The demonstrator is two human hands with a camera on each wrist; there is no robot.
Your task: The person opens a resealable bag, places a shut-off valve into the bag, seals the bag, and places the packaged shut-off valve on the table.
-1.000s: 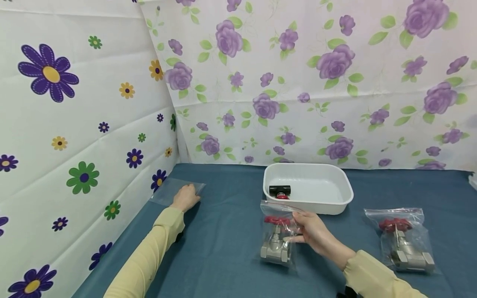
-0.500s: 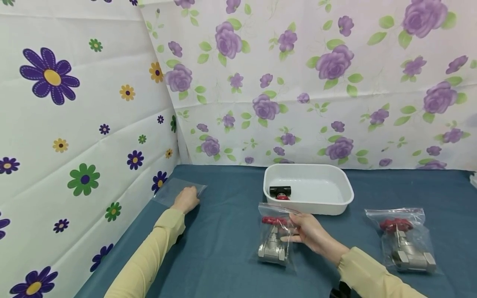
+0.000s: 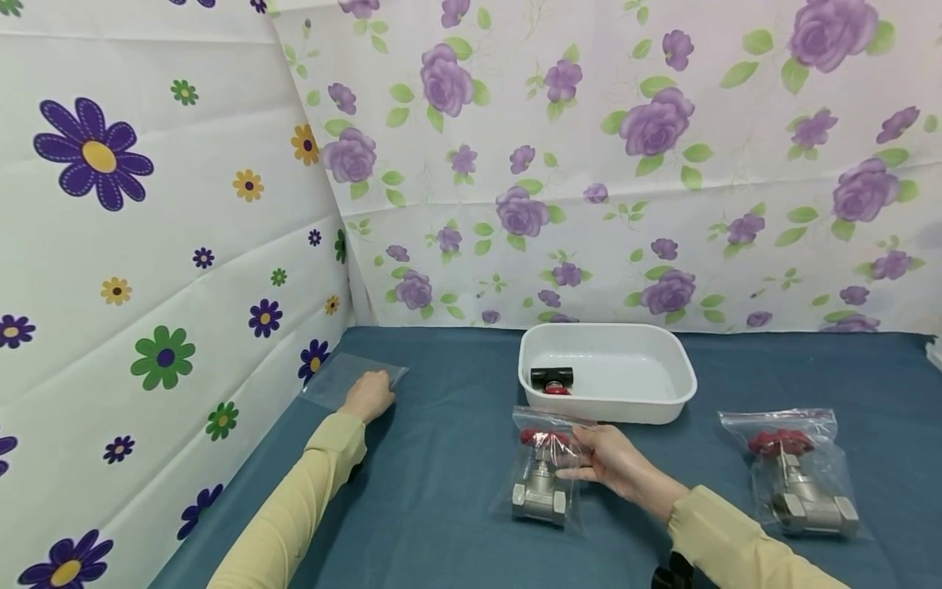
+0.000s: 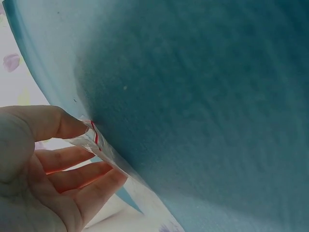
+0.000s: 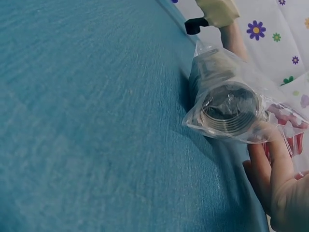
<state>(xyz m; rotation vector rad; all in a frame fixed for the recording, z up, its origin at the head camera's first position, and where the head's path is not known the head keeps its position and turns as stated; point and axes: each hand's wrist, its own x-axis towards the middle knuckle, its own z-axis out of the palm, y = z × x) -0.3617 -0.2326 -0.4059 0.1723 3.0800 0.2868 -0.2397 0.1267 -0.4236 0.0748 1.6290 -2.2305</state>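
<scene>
Near the table's left edge my left hand (image 3: 368, 396) pinches the edge of a clear zip bag (image 3: 334, 379) that lies flat; its red zip line shows in the left wrist view. My right hand (image 3: 616, 463) holds a second clear bag with a metal gate valve (image 3: 540, 495) in it, in front of the white tub. The valve has a red handwheel (image 3: 543, 438) at its top. In the right wrist view the valve's threaded opening (image 5: 229, 111) faces the camera through the plastic, and the fingers (image 5: 277, 154) lie against the bag beside it.
A white tub (image 3: 670, 411) stands at the back, with a black fitting with a red part (image 3: 552, 378) in its left corner. Another bagged valve with a red handwheel (image 3: 805, 495) lies at the right. Flowered cloth walls (image 3: 456, 172) bound the blue table at left and back.
My right hand has shifted slightly left with the bagged valve over the last second. The left hand has stayed almost still at the flat bag.
</scene>
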